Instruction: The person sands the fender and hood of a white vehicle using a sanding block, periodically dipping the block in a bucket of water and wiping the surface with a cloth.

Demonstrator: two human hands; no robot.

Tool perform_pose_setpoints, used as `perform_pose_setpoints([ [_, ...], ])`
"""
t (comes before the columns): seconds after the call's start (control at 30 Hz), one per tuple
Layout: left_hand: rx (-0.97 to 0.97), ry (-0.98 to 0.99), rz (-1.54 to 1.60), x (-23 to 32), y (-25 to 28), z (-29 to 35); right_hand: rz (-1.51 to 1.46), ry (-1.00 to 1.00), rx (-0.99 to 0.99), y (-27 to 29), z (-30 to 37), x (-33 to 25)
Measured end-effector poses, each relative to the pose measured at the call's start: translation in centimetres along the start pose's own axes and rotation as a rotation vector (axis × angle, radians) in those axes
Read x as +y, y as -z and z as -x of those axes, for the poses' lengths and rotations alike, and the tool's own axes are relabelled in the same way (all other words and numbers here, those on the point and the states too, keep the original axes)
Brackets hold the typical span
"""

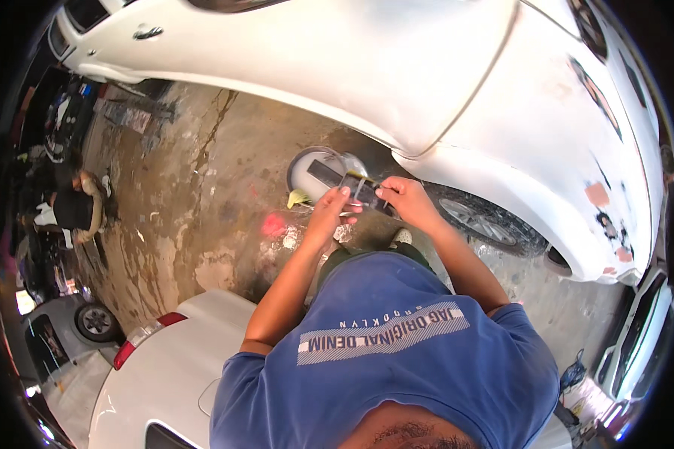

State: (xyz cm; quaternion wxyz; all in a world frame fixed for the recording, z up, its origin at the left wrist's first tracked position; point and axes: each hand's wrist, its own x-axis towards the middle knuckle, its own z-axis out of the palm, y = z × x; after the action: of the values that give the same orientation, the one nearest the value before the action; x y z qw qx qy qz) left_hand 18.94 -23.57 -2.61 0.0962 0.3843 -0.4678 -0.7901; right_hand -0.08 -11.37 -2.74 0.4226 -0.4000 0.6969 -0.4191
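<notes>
In front of my body, both hands hold a dark, flat rectangular piece (364, 190) with a yellowish edge; its kind is not clear. My left hand (329, 212) grips its near left side, thumb on top. Fingers of my right hand (407, 200) pinch the right end. Just beyond, on the floor, stands a round pale basin (296, 178), and a dark rectangular pad (324, 173) shows within its outline. Beside the basin is a crumpled yellow-green piece (298, 197), perhaps a cloth.
A white car (337, 60) with patchy paint spans the far side, its front wheel (479, 217) right of my hands. Another white car (180, 352) stands behind me at left. The concrete floor (180, 187) looks wet and stained. A person (82, 206) crouches at far left.
</notes>
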Motion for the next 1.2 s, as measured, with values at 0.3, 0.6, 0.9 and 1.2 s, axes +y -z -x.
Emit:
perform_pose_setpoints([
  [0.3,0.066,-0.202,0.123,-2.3,11.6,0.7,0.123,-0.001,0.301,-12.6,-6.2,-3.8],
  [0.6,0.074,-0.060,0.197,-1.5,16.0,-0.1,0.445,0.411,0.195,-18.9,-6.4,-7.3],
  [0.9,0.075,-0.141,0.053,1.1,19.5,-0.5,-0.239,0.029,0.145,-15.2,-8.7,-3.4],
  [1.2,-0.254,-0.139,0.136,3.0,19.6,-0.6,-0.757,-0.092,0.029,-12.4,-6.8,-5.8],
])
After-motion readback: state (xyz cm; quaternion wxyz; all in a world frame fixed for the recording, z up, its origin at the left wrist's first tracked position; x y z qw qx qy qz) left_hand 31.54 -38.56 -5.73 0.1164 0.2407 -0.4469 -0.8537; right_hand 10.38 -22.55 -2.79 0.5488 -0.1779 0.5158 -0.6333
